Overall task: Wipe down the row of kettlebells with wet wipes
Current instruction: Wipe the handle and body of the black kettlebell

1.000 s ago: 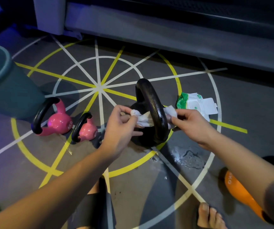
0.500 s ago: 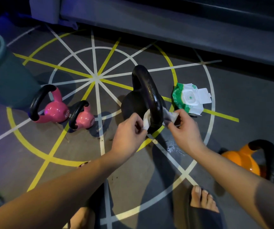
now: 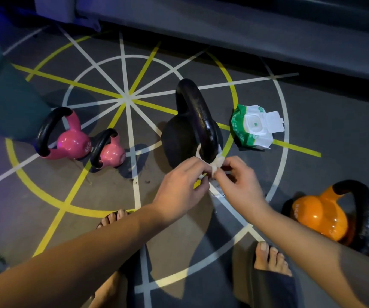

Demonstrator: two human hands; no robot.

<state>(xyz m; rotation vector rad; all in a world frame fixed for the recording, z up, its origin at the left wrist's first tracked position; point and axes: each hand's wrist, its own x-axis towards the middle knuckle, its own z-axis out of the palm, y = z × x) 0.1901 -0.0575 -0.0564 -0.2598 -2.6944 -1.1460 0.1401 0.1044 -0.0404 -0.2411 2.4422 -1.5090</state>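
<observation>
The black kettlebell (image 3: 185,138) stands on the floor (image 3: 103,196) near the middle of the view, inside the painted yellow and white circle lines. A white wet wipe (image 3: 218,162) is looped round the near end of its thick handle. At 6 o'clock from the bell, the left hand (image 3: 182,185) pinches one end of the wipe. The right hand (image 3: 240,182), just beside it, pinches the other end, so the two ends meet below the handle.

At 3 o'clock from the bell lies a green and white pack of wipes (image 3: 254,127), its flap lid open. At 9 o'clock sit two pink kettlebells with black handles, the larger one (image 3: 72,143) touching or nearly touching the smaller one (image 3: 110,154). At 4 o'clock, well apart, stands an orange kettlebell (image 3: 319,216).

A small wet patch (image 3: 218,194) shines on the floor under the hands. A teal bin (image 3: 8,107) fills the 9 to 10 o'clock edge. Bare toes (image 3: 114,216) show at 7 o'clock, and a foot in a dark slipper (image 3: 270,258) at 5 o'clock.
</observation>
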